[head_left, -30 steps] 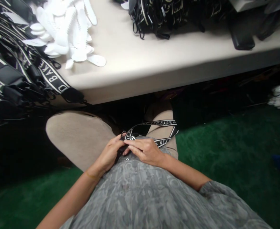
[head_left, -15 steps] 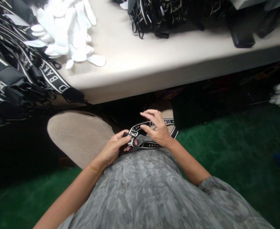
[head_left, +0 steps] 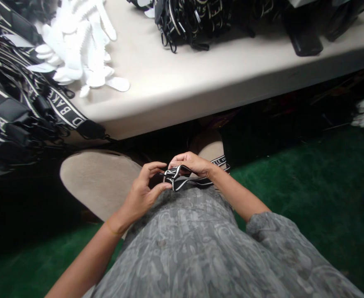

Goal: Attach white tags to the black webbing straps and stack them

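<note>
A black woven strap (head_left: 207,181) with white edges and white lettering lies looped across my lap, its near end folded around a dark fitting that is too small to make out. My right hand (head_left: 192,162) pinches the folded end from above, with its fingertips curled over the webbing. On the other side, my left hand (head_left: 143,188) curves around the same end, the thumb at its lower edge and the fingers at its upper edge. The rest of the loop trails right, under my right wrist.
A pale table (head_left: 157,95) stands in front of me. Lettered black straps (head_left: 67,109) are heaped at its left, beside white tongue-shaped pieces (head_left: 85,49). More black straps (head_left: 191,20) and a dark flat object (head_left: 302,37) lie farther back. The floor (head_left: 281,194) is green.
My right hand has come down and left, from spread fingers above the loop to a pinch on its folded end. My left hand has loosened from a pinch into a wider curve.
</note>
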The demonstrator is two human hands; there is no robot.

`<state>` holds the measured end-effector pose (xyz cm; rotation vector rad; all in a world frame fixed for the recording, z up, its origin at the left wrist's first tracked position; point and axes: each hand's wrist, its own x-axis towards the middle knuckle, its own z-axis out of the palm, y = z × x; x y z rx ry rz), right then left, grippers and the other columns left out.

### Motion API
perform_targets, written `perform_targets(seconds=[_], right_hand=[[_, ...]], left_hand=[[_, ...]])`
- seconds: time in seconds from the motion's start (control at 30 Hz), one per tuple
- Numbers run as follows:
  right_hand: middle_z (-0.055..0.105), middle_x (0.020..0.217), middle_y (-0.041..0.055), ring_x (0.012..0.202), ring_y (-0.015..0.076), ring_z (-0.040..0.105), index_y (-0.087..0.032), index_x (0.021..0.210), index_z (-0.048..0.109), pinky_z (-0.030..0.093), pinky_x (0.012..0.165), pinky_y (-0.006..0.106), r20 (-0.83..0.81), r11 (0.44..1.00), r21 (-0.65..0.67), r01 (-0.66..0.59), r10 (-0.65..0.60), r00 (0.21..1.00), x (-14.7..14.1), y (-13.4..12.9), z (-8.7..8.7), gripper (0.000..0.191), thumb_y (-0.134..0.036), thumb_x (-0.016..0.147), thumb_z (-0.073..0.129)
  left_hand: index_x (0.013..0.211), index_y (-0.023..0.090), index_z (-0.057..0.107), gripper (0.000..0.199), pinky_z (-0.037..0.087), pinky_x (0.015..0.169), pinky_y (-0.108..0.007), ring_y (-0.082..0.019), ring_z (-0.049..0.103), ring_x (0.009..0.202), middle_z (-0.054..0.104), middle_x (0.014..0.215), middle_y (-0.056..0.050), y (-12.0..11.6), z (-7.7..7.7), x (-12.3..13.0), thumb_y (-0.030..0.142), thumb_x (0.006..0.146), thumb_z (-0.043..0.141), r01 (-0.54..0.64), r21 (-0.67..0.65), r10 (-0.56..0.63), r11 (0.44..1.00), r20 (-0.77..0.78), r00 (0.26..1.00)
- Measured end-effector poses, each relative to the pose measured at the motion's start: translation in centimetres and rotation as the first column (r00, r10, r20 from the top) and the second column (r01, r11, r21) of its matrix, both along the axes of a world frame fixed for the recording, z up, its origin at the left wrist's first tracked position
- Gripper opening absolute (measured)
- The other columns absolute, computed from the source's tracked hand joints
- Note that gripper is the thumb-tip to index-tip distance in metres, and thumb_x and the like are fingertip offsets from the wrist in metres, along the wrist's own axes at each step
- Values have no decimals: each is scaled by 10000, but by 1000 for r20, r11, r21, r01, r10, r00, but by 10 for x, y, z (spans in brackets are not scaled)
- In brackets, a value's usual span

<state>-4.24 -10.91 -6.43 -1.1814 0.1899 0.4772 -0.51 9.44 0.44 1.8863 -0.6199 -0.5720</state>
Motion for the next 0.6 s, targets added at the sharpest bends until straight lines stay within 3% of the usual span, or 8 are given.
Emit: perform_targets(seconds=[0.1, 0.23, 0.3, 0.33, 0.4, 0.5, 0.57, 0.6], right_hand=[[716, 819, 39, 743, 136, 641, -145, 935, 739, 496, 706, 245, 214, 934, -214, 284, -239, 947, -3, -13, -10, 358, -479, 833, 658], [735, 977, 69, 964, 196, 669, -175, 1004, 745, 485, 923, 318, 438, 581, -463, 669, -506, 743, -29, -66, -28, 373, -489, 893, 577], [732, 999, 80, 992, 213, 665, -180, 1001, 753, 476, 946, 334, 473, 419, -596, 685, -507, 721, -51, -94, -37, 369, -484, 899, 570], [731, 1001, 87, 1002, 224, 664, -175, 987, 758, 474, 952, 344, 459, 378, -648, 661, -498, 735, -64, -106, -41, 373, -485, 896, 572], [732, 1005, 104, 1016, 248, 664, -158, 980, 762, 476, 959, 372, 384, 402, -689, 603, -502, 775, -89, -121, -48, 401, -499, 890, 573], [679, 1195, 121, 1159, 274, 610, -167, 1169, 700, 453, 1018, 407, 271, 613, -615, 495, -425, 864, -122, -125, -53, 460, -494, 854, 626], [514, 1429, 114, 1332, 290, 466, -221, 1378, 541, 372, 1107, 431, 249, 698, -607, 380, -287, 925, -137, -120, -56, 696, -443, 753, 753], [409, 1514, 106, 1398, 300, 373, -250, 1446, 450, 312, 1149, 448, 240, 694, -641, 327, -223, 945, -142, -116, -58, 860, -402, 683, 815]], left_hand=[[1233, 244, 585, 491, 512, 806, -279, -160, 624, 868, 643, 1000, -12, 5, 6, 0, 251, 772, 754, -15, -23, 15, 1000, 0, 1000], [1096, 215, 626, 408, 523, 597, -214, -129, 622, 679, 675, 869, -7, 5, 10, 1, 191, 725, 794, -297, -160, 255, 941, -236, 938], [985, 198, 593, 388, 504, 499, -202, -130, 617, 584, 682, 792, -3, 1, 10, 3, 150, 673, 819, -429, -269, 315, 863, -378, 871], [938, 194, 568, 404, 495, 468, -199, -135, 616, 551, 681, 757, 0, -2, 9, 5, 130, 638, 833, -476, -299, 334, 827, -419, 844], [879, 187, 536, 454, 483, 428, -191, -143, 616, 510, 674, 701, 5, -7, 8, 8, 97, 570, 856, -544, -301, 385, 783, -452, 804], [865, 175, 547, 502, 459, 387, -165, -132, 597, 480, 658, 656, 9, -13, 7, 13, 86, 505, 885, -623, -257, 457, 739, -489, 743], [935, 164, 589, 557, 438, 373, -140, -110, 579, 487, 645, 679, 15, -16, 9, 16, 90, 483, 905, -647, -253, 442, 719, -552, 707], [982, 157, 609, 585, 439, 381, -128, -92, 569, 500, 634, 705, 19, -18, 10, 18, 93, 486, 913, -649, -262, 410, 714, -595, 691]])
